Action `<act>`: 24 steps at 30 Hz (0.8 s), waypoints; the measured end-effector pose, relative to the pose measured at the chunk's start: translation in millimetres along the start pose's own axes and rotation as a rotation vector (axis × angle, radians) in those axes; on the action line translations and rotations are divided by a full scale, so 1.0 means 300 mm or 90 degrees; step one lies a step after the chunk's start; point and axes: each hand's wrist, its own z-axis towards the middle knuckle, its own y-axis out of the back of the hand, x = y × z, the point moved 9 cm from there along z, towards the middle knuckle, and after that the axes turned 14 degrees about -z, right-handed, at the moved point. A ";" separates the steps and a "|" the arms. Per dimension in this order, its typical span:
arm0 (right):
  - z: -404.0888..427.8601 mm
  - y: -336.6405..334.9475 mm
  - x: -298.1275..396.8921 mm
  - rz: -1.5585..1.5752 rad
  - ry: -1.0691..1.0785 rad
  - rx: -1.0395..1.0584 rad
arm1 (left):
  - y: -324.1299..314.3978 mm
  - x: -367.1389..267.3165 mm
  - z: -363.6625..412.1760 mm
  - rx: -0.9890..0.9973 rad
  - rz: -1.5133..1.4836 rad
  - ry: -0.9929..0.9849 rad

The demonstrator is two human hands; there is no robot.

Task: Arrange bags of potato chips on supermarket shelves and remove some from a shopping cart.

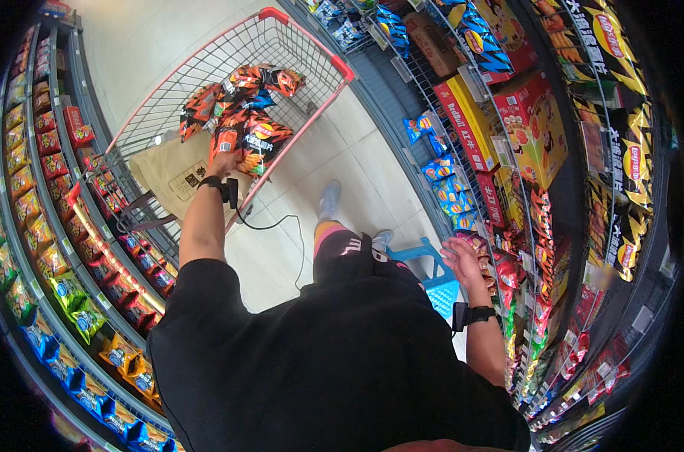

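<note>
My left hand is over the near side of a wire shopping cart and is on an orange-and-black bag of chips; its fingertips are partly hidden, so the grip is unclear. Beside it lies a Lay's chip bag, with several more orange bags and a blue bag behind. A beige bag bearing print lies in the cart's near left part. My right hand, fingers apart and holding nothing, is beside the right-hand snack shelves, above a blue plastic stool.
Snack shelves curve along the left. Right-hand shelves carry Lay's bags, small blue bags and a Red Bull carton. A black cable hangs from the left wrist strap. My shoe stands on the tiled floor.
</note>
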 end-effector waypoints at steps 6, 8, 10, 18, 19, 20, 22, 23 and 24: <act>0.004 -0.087 0.111 -0.030 0.031 0.032 | 0.051 -0.438 -0.302 0.015 -0.092 -0.245; -0.008 -0.138 0.191 -0.054 0.067 0.038 | 0.024 -0.599 -0.500 0.043 -0.165 -0.331; -0.047 -0.204 0.296 -0.112 0.149 0.063 | -0.023 -0.737 -0.709 0.071 -0.145 -0.383; -0.292 -0.398 0.579 0.026 0.425 0.270 | -0.529 -0.998 -1.419 0.498 -0.313 -0.532; -0.317 -0.391 0.586 0.138 0.444 0.311 | -0.602 -1.005 -1.501 0.612 -0.387 -0.531; -0.344 -0.363 0.585 0.250 0.465 0.351 | -0.689 -0.993 -1.564 0.726 -0.436 -0.462; -0.364 -0.282 0.529 0.333 0.443 0.343 | -0.843 -0.947 -1.660 0.825 -0.502 -0.336; -0.372 -0.238 0.497 0.378 0.434 0.343 | -0.915 -0.924 -1.711 0.885 -0.539 -0.277; -0.373 -0.188 0.476 0.464 0.436 0.351 | -0.983 -0.890 -1.737 0.895 -0.532 -0.213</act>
